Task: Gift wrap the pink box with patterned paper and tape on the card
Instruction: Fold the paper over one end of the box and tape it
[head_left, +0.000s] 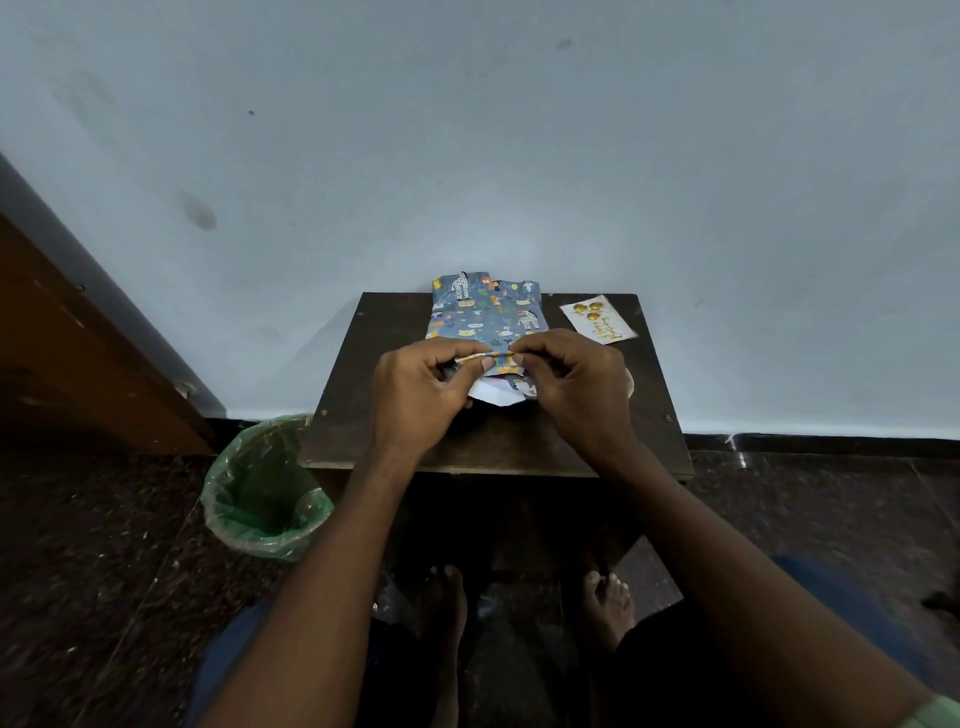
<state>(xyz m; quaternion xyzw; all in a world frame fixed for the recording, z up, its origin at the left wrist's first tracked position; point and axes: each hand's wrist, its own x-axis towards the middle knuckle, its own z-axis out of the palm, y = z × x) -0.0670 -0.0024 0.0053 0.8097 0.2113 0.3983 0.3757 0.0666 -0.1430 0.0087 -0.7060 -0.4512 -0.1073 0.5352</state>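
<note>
Blue patterned paper (485, 312) with cartoon animals lies over the box on the small dark table (498, 441); the pink box itself is hidden beneath it. My left hand (421, 389) and my right hand (571, 387) both pinch the folded near edge of the paper between thumb and fingers, fingertips almost meeting at the middle. A white underside flap of the paper (493, 392) shows below my fingers. The white card (597, 319) with gold balloons lies flat at the table's far right corner.
A bin with a green liner (265, 488) stands on the floor left of the table. A pale round thing (630, 384) peeks out behind my right hand. The wall rises just behind the table, and a wooden door is at far left. My bare feet are under the table.
</note>
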